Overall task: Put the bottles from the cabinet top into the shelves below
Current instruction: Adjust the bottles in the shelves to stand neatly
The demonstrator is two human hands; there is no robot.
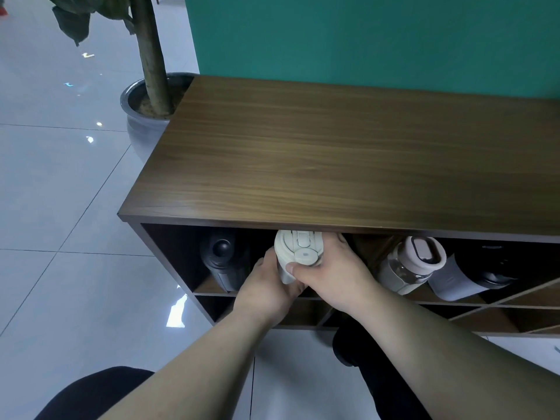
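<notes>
Wooden cabinet top (333, 153) bare of bottles | shelves (303, 294) below hold dark bottle (222, 260) left, clear bottle (409, 265) and grey bottle (472, 275) right | white bottle (298, 253) at upper-shelf mouth, likely last one | left hand (266, 286) and right hand (336, 274) both clasped round it.

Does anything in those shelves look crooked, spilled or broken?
Nothing spilled or broken. The clear bottle and grey bottle lean left in their slanted compartments. Both hands hold the white bottle.
</notes>
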